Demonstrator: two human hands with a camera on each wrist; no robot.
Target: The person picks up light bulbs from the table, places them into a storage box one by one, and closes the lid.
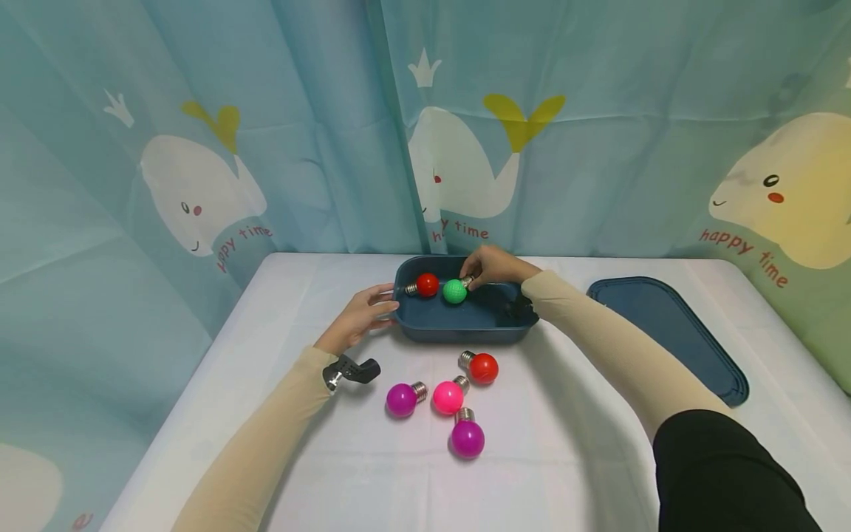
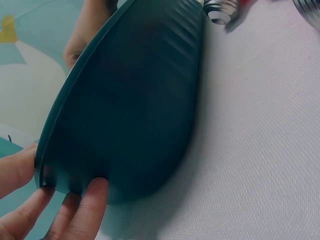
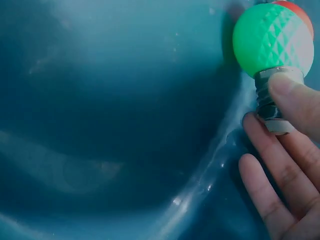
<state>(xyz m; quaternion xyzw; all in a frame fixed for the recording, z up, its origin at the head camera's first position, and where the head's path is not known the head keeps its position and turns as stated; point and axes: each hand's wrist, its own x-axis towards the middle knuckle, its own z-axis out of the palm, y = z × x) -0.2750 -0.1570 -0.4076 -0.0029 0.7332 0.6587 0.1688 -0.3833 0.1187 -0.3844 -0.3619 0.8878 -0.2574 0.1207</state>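
My right hand (image 1: 490, 266) pinches the metal screw base of a green light bulb (image 1: 455, 291) inside a dark blue bin (image 1: 459, 335). In the right wrist view, the thumb lies across the threads of that bulb (image 3: 274, 42), with fingers behind it. A red bulb (image 1: 427, 284) lies in the bin to its left, base pointing left. At the bin's left end is my left hand (image 1: 359, 318), its fingers spread against the outer wall. The left wrist view has those fingertips (image 2: 95, 192) touching the wall just below the rim.
On the white table in front of the bin lie another red bulb (image 1: 483, 369), a pink bulb (image 1: 448, 397) and two purple bulbs, one left (image 1: 402, 400) and one nearest (image 1: 467, 439). A dark blue lid (image 1: 668, 336) lies at right. A whale-print curtain (image 1: 332, 148) hangs behind.
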